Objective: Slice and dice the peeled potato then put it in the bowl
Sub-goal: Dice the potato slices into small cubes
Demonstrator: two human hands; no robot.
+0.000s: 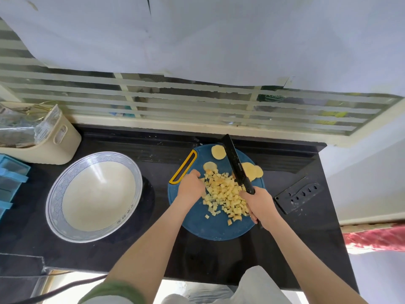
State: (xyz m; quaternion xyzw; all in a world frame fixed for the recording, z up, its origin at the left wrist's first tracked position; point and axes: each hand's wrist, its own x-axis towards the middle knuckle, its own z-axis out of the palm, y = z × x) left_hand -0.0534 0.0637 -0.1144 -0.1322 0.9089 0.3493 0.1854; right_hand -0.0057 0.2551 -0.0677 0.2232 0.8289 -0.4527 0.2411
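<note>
While both bare forearms reach in from the near edge, here is the step, taken from close to far:
Bench: black stone bench [285, 249] carries everything; the near strip is bare, so elbows have room.
Board: round blue plastic cutting board [210, 227] with a yellow-rimmed handle slot sits between the hands; it looks flat and steady.
Right grip: right hand [260, 207] is clenched round the handle of the long black-bladed knife [235, 165], blade angled away over the far side of the pile, edge hidden, so I cannot tell if it touches the board.
Left grip: left hand [190, 187] lies cupped against the left flank of the pile, fingers curled; whether it pinches any pieces I cannot tell.
Task's thing: pale yellow diced potato cubes [225, 198] are heaped mid-board, none visible in the bowl; a few cubes stray toward the near edge.
Uncut: thin round potato slices [219, 152] lie on the far side of the board, apparently still to dice.
How to do it well: I'd judge it best to herd the cubes tight, keep the left fingertips tucked back from the blade, then stack the slices and cut them.
Bowl: wide white ceramic bowl with a blue patterned rim [52, 207] waits empty, left of the board.
Risk: stray cubes may roll off during the transfer.
</note>
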